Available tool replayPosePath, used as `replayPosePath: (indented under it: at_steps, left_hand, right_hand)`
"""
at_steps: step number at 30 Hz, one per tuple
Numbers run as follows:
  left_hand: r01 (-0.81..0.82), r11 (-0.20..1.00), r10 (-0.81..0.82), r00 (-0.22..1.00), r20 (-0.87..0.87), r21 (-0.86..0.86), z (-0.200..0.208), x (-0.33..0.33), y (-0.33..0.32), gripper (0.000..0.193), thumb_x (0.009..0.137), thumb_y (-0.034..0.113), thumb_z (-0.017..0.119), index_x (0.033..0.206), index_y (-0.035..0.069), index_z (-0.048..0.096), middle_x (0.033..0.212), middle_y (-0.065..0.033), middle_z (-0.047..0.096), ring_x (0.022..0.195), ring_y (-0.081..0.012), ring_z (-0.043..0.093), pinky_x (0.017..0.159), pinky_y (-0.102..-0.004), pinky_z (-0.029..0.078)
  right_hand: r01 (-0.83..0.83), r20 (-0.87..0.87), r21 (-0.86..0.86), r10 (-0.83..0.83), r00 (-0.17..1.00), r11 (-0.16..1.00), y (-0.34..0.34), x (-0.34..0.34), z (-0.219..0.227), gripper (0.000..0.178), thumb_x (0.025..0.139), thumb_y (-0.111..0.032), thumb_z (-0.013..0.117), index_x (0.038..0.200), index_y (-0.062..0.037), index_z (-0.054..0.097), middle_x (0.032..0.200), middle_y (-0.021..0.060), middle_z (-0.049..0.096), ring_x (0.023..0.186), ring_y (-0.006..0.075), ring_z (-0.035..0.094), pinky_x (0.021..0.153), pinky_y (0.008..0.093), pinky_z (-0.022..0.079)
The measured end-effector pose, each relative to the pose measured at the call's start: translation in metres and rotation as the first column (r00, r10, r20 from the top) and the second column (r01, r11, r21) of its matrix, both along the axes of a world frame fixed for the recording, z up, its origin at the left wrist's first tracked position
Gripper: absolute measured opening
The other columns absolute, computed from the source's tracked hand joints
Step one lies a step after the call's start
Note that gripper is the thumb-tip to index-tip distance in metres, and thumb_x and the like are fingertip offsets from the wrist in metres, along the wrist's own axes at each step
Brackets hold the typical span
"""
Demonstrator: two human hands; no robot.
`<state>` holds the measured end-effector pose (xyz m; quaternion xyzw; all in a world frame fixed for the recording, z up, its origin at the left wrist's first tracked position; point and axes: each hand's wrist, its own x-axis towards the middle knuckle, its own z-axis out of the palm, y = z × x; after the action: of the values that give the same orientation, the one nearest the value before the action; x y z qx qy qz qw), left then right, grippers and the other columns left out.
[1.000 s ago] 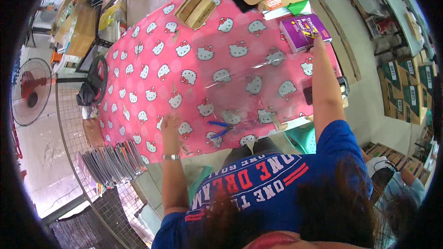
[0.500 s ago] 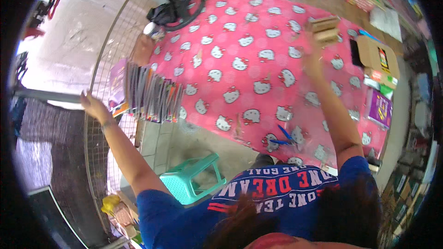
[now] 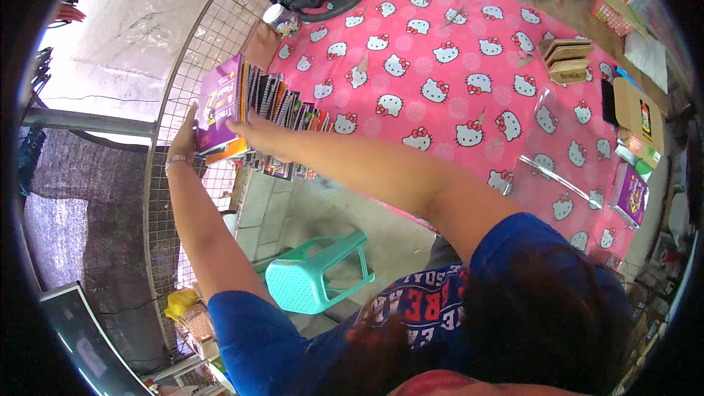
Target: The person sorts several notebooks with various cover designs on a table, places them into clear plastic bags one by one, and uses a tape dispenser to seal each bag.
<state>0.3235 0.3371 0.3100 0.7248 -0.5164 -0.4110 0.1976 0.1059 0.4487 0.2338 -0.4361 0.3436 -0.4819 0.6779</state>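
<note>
A purple book (image 3: pixel 220 103) stands at the left end of a packed row of books (image 3: pixel 282 110), most of them with dark spiral or striped edges. My left hand (image 3: pixel 185 138) lies along the purple book's left edge, fingers stretched upward beside the wire mesh. Across my body, my right hand (image 3: pixel 257 132) reaches to the same book and grips its right lower edge. Something orange (image 3: pixel 227 151) pokes out beneath it. Both hands are on the book, though part of the left fingers is hidden behind it.
A pink patterned cloth (image 3: pixel 396 106) covers the table. Folded brown cardboard (image 3: pixel 568 59), a clear plastic sheet (image 3: pixel 557 169), an opened box (image 3: pixel 636 114) and another purple book (image 3: pixel 629 194) lie rightward. A green stool (image 3: pixel 308 279) stands below; wire mesh (image 3: pixel 165 198) borders the left.
My right hand has come from the brown cardboard at the far right over to the purple book. My left hand has moved in against that book. The whole view has shifted.
</note>
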Motion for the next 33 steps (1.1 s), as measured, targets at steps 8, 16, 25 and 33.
replayPosePath:
  at_steps: [8,16,25,33]
  left_hand:
    - [0.054,0.998,-0.068,0.906,-0.418,-0.044,-0.024,0.009,0.071,0.057,0.091,0.050,0.050,0.126,0.006,0.050,0.116,-0.0065,0.061,0.106,-0.0160,0.057,0.095,-0.0315,0.042]
    - [-0.263,0.965,0.184,0.652,-0.736,0.008,-0.090,0.024,0.236,0.064,0.090,0.052,0.047,0.136,0.008,0.040,0.132,-0.0121,0.050,0.119,-0.0272,0.051,0.100,-0.0435,0.042]
    - [0.350,0.888,0.020,0.619,-0.785,0.298,-0.170,-0.182,0.298,0.055,0.085,0.032,0.058,0.132,0.007,0.044,0.124,-0.0171,0.053,0.110,-0.0295,0.054,0.093,-0.0434,0.046]
    - [0.822,0.551,-0.604,0.276,-0.748,-0.141,-0.229,-0.420,0.306,0.076,0.088,0.061,0.041,0.142,0.008,0.030,0.138,-0.0155,0.043,0.120,-0.0305,0.049,0.104,-0.0441,0.037]
  right_hand:
    - [0.045,-0.339,-0.093,-0.074,0.938,0.995,0.009,-0.008,0.004,0.083,0.086,-0.027,0.055,0.146,-0.0016,0.005,0.111,0.0297,0.058,0.099,0.0378,0.060,0.085,0.0398,0.047]
    - [-0.051,-0.213,-0.364,-0.030,0.977,0.930,0.136,-0.048,-0.007,0.076,0.077,-0.021,0.062,0.141,-0.0034,0.025,0.105,0.0277,0.060,0.092,0.0420,0.060,0.084,0.0446,0.047]
    - [-0.461,-0.322,-0.884,-0.820,0.474,0.081,0.242,-0.273,-0.074,0.078,0.067,-0.023,0.070,0.137,-0.0183,0.035,0.137,0.0106,0.042,0.127,0.0292,0.041,0.105,0.0541,0.028]
    - [0.710,-0.317,-0.096,-0.697,0.643,0.698,0.391,-0.383,-0.129,0.082,0.062,0.002,0.078,0.132,-0.0082,0.034,0.119,0.0102,0.053,0.114,0.0213,0.050,0.095,0.0333,0.043]
